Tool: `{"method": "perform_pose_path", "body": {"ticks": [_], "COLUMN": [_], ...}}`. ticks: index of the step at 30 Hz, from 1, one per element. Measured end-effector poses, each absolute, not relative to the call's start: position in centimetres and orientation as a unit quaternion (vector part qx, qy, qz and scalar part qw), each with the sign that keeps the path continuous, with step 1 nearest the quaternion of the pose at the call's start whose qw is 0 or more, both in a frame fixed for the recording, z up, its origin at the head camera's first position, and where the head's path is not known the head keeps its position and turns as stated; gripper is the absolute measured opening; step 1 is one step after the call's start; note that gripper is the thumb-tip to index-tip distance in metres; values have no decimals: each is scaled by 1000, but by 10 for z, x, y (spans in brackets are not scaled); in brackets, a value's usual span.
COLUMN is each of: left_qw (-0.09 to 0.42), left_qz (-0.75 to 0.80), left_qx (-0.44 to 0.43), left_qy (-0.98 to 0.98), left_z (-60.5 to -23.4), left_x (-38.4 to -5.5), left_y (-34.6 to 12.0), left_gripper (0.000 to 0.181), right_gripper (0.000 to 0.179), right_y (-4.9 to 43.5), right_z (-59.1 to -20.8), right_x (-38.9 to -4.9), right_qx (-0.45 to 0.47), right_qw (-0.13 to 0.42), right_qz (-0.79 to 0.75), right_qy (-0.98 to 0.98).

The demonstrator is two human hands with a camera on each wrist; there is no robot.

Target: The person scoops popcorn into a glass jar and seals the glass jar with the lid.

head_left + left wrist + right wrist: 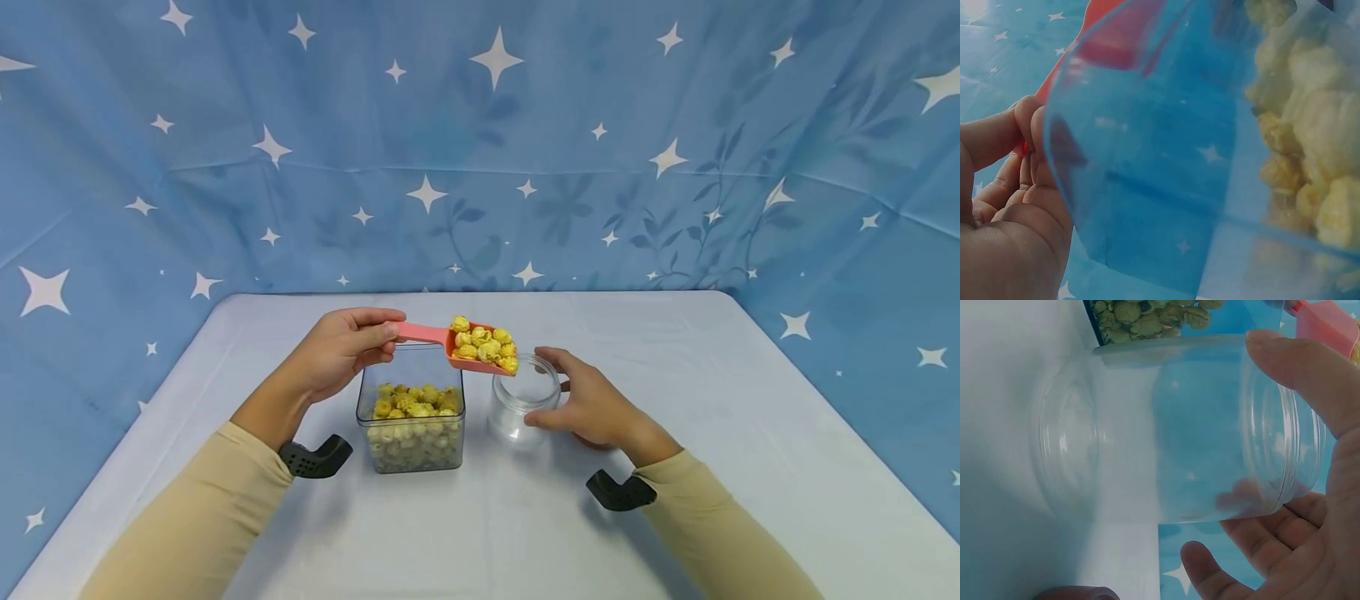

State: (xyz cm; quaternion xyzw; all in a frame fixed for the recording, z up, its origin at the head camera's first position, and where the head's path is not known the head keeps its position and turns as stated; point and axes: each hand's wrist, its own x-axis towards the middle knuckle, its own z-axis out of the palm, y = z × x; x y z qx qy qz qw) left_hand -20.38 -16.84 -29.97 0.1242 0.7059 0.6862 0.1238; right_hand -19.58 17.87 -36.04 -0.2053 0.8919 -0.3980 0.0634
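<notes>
I see the part-filled box (411,422) below the left hand's (341,354) fingers. The right hand's (592,404) fingers and thumb, half open, hold the jar (513,412) (no popcorn inside, so filling looks barely begun). The left fingers pinch 1 scoop (450,342), heaped with popcorn (483,343). I read 0 labels.

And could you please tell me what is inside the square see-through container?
Yellow popcorn lies in the container, with upper pieces showing through its open top and others through its side. Pieces in the middle of the heap are covered by those around them.
</notes>
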Motion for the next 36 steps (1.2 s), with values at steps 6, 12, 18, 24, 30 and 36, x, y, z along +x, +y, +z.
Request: {"method": "perform_pose_path", "body": {"ticks": [6, 12, 18, 24, 30, 36], "left_qw": [125, 124, 129, 132, 131, 130], "left_qz": [673, 664, 656, 646, 635, 630], "left_qx": [115, 114, 107, 100, 99, 95], "left_qy": [720, 729, 736, 745, 755, 759], "left_z": [-301, -299, -298, -300, -297, -294], "left_x": [-207, -211, -212, -213, -213, -213], "left_y": [-164, -158, -153, -150, -148, -145], "left_gripper": [42, 42, 40, 38, 37, 36], "right_gripper": [90, 90, 91, 90, 90, 90], "right_y": [178, 181, 181, 181, 181, 181], "right_z": [-359, -360, -361, -361, -361, -361], "right_x": [-199, -201, -202, -202, -202, -202], "right_qx": [-191, -186, -185, -183, -181, -184], "right_qw": [71, 73, 71, 73, 72, 71], "right_qz": [-392, -394, -394, -394, -394, -390], "right_qy": [897, 897, 897, 898, 898, 899]}}
